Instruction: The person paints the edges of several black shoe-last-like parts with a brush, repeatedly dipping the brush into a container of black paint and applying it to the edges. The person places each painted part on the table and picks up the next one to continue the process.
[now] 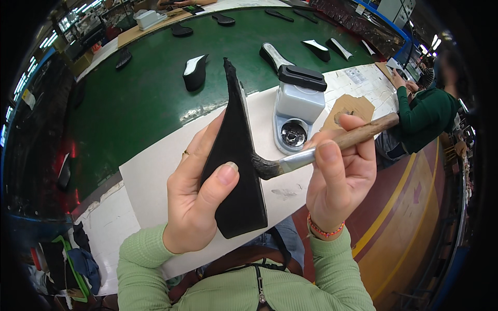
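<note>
A black wedge shoe sole (236,192) is gripped in my left hand (194,199), thumb across its dark side and fingers behind it. The sole stands on edge, its narrow tip pointing away from me. In my right hand (340,179) is a brush (363,132) with a wooden handle and metal collar, pinched between thumb and fingers. Its dark bristles press against the sole's right edge. Just beyond the brush stands a whitish dispenser pot (301,106) with a black lid and a round cup of dark liquid (293,133) at its front.
A green conveyor belt (150,78) carries several soles, among them a white-topped wedge (195,72). White paper (150,171) covers the bench, with a piece of cardboard (350,110) at right. A green basket (78,269) sits lower left. Another person (428,114) works at right.
</note>
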The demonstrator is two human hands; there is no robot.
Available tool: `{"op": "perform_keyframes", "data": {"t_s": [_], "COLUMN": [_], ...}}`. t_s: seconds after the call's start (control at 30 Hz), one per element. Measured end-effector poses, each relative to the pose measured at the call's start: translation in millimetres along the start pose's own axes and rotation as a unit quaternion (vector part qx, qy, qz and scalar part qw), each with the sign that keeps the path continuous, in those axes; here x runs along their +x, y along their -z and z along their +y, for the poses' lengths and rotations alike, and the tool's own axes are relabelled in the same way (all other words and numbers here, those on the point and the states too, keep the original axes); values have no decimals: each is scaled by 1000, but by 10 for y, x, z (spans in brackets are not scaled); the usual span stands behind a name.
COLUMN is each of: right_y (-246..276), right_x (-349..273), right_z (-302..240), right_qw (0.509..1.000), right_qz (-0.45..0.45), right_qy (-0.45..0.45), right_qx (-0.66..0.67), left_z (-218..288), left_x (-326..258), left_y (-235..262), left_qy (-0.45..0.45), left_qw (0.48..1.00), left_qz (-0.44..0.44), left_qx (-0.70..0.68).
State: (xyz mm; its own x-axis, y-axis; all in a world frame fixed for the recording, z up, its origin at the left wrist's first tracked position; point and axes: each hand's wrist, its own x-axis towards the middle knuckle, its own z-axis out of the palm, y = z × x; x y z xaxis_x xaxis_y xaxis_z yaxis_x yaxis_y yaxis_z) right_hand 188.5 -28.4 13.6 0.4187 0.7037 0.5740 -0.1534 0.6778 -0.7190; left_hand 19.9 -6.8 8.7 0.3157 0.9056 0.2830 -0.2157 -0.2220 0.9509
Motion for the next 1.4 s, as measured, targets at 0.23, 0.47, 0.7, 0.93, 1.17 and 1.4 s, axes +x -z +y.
{"op": "perform_keyframes", "data": {"t_s": [0.23,0.47,0.7,0.93,1.17,1.4], "right_y": [2,3,17,31,54,75], "right_x": [-32,-62,-95,-126,-136,-157], "right_z": [-25,-36,-68,-82,-75,-81], "right_qw": [1000,1000,1000,999,999,998], "right_qz": [1,-5,-13,-27,-40,-57], "right_qy": [-9,-14,-23,-13,8,21], "right_qx": [1,14,16,15,9,2], "left_z": [28,56,62,69,70,65], "left_x": [16,28,55,76,109,129], "left_y": [-5,5,-10,-10,-39,-70], "left_qy": [-7,1,-25,-23,-17,-7], "left_qw": [1000,999,999,999,997,994], "left_qz": [12,31,29,37,51,60], "left_qx": [3,28,7,-13,-53,-88]}}
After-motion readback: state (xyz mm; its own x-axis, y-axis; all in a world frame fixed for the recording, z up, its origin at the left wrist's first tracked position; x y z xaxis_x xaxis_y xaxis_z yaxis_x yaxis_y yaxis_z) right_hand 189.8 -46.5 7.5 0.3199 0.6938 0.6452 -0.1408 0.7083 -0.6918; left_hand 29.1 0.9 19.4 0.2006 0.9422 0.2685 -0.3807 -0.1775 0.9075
